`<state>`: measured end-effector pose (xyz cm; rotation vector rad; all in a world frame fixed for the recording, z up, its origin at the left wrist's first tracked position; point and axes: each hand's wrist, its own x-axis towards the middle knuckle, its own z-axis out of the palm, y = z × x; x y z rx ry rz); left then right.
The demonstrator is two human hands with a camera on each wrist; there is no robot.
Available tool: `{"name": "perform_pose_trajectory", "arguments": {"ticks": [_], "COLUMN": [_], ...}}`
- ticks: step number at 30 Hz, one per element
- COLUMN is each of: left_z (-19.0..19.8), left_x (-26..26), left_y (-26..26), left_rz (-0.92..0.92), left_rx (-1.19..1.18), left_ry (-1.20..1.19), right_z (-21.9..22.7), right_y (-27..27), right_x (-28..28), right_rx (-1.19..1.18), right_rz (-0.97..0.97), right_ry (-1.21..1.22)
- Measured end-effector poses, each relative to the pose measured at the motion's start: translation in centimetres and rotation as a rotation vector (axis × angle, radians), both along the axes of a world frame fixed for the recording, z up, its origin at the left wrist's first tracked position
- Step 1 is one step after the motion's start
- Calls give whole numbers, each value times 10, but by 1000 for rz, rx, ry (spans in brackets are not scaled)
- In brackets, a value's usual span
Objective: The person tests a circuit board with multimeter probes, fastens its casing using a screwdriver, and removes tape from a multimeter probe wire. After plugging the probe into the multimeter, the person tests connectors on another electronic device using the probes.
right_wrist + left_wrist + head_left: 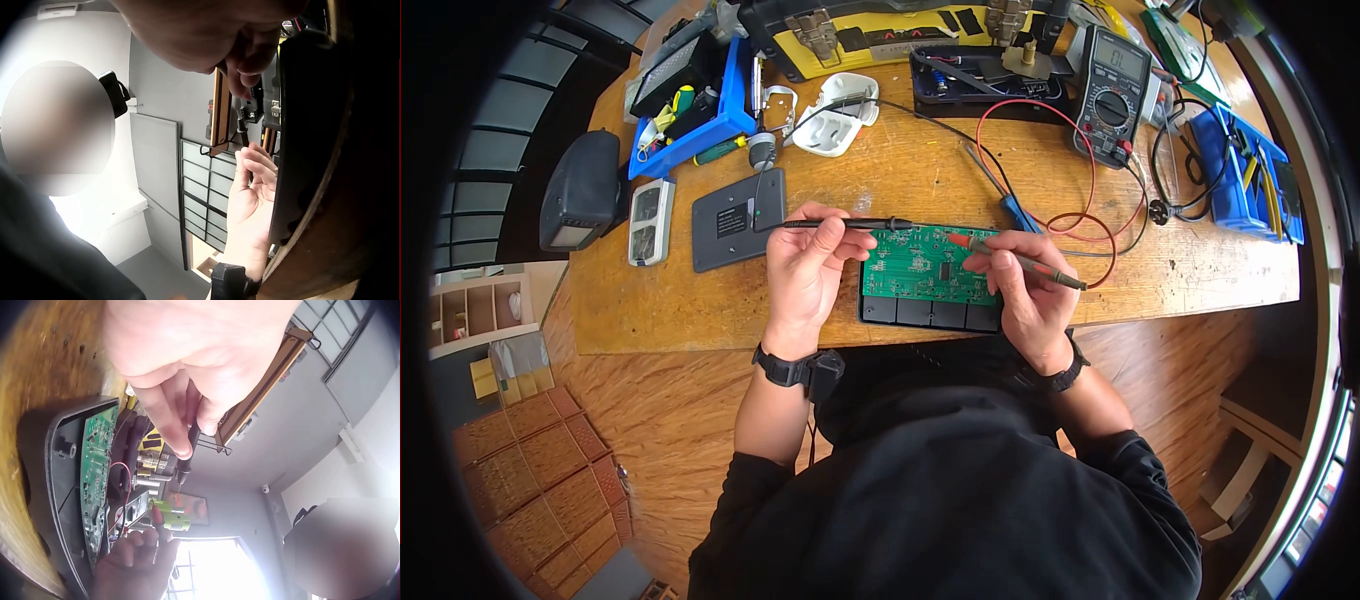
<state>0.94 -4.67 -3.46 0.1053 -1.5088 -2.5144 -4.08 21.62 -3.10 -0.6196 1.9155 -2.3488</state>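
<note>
Over the left part of a green circuit board (920, 265) in a black casing (930, 315), my left hand (805, 270) pinches a black probe (870, 223) that points right. My right hand (1035, 295) grips a red probe (970, 243) with its tip pointing left, above the board's right side. The two tips are close together near the board's upper edge; contact with the board cannot be told. In the left wrist view the black probe (185, 464) stands off the board (97, 469). Behind on the right, the multimeter (1112, 95) has its display lit.
A grey plate (738, 220) and a small clear-lidded case (650, 222) lie to the left. Farther back are a blue tool tray (735, 110), a white case (835, 115) and a yellow-black toolbox (880, 45). A blue-handled tool (1017, 214) and red leads lie at the right.
</note>
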Motion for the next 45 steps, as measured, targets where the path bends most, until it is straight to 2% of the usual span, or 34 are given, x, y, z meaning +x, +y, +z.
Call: {"name": "perform_pose_trajectory", "arguments": {"ticks": [2, 4, 7, 11, 14, 26, 38, 43, 45], "left_z": [-1, -1, -2, -1, 1, 4, 3, 0, 1], "left_x": [0, 0, 0, 2, 2, 3, 4, 2, -1], "left_y": [-1, -2, -1, 4, 8, 9, 18, 16, 22], "left_rz": [-12, -30, -39, -58, -77, -140, 7, -92, -126], "left_rx": [40, 41, 16, -5, -54, -74, -232, -100, -124], "left_ry": [1, 11, 34, 25, 22, -5, 83, 120, 123], "right_z": [3, 3, -2, 9, 18, 7, 8, 6, 7], "right_y": [-1, 0, -6, -10, -11, -12, -12, -14, -14], "right_x": [-4, -10, -15, -9, -10, -12, -11, -12, -12], "right_rx": [-18, 183, 191, 277, 356, 285, 342, 320, 312], "right_rz": [17, 32, 22, 11, 20, -6, -22, -12, -3], "right_ry": [33, 220, 280, 181, 277, 343, 358, 374, 390]}}
